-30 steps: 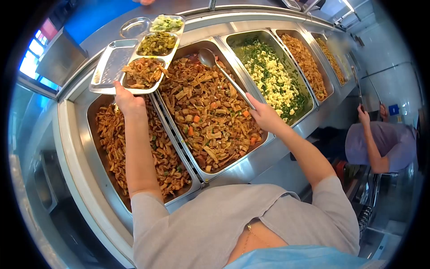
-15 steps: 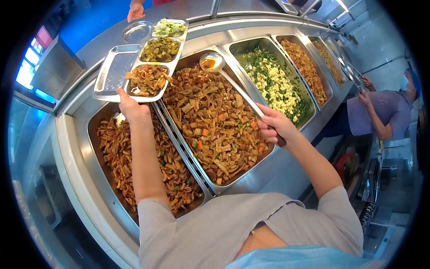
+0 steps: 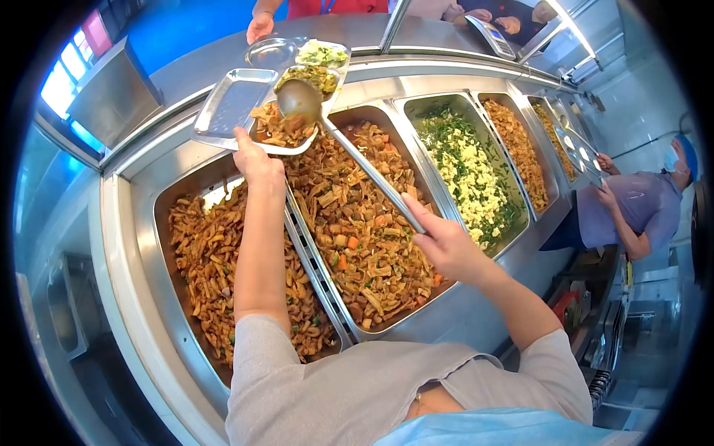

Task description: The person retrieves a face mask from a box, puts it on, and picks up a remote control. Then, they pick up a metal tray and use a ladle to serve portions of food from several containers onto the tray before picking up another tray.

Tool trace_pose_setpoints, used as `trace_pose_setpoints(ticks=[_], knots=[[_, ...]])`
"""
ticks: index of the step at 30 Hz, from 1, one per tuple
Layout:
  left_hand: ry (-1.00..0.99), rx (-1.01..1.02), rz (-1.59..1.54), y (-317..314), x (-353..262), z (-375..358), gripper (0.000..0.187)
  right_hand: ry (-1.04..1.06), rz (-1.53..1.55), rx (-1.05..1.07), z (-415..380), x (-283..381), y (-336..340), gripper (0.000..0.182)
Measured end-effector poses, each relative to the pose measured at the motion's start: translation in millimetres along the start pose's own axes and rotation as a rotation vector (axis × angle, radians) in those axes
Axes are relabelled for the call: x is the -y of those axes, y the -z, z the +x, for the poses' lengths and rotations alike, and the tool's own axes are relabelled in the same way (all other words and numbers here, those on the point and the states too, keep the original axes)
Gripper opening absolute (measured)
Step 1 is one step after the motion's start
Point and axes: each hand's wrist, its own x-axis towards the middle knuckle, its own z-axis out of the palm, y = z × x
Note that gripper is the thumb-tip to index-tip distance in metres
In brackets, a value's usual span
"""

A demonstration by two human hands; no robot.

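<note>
Your left hand [image 3: 256,160]: closed on near edge of tray [image 3: 232,104], held over surface [image 3: 149,160].
Your right hand [image 3: 446,245]: wrapped round ladle [image 3: 301,99] handle; bowl over tray's near food compartment.
Done: three compartments filled, it seems — ladle hides part of one.
Left: large compartment and round well bare.
Pan [image 3: 364,223] below: well stocked.
</note>
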Motion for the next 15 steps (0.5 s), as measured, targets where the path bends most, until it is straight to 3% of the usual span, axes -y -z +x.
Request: trace_pose_setpoints(ticks=[2,3,5,10,15], knots=[[0.013,0.012,0.003,-5.2,2.7,5.6,0.042,0.250,-0.689,-0.152,9.9,-17.2,-7.0,0.057],[0.010,0.019,0.014,-7.0,3.6,8.9,0.044,0.209,-0.698,-0.168,12.7,-13.4,-6.9,0.058],[-0.013,0.037,0.025,-8.9,7.1,17.0,0.045,0.400,-0.427,-0.310,15.3,-23.1,-8.6,0.058],[-0.018,0.077,0.053,-23.7,13.4,42.9,0.044,-0.230,0.805,-0.035,-42.0,3.8,25.7,0.058],[0.026,0.091,0.135,-45.1,25.5,68.2,0.056,-0.465,0.558,-0.082,-113.8,-41.3,17.6,0.059]])
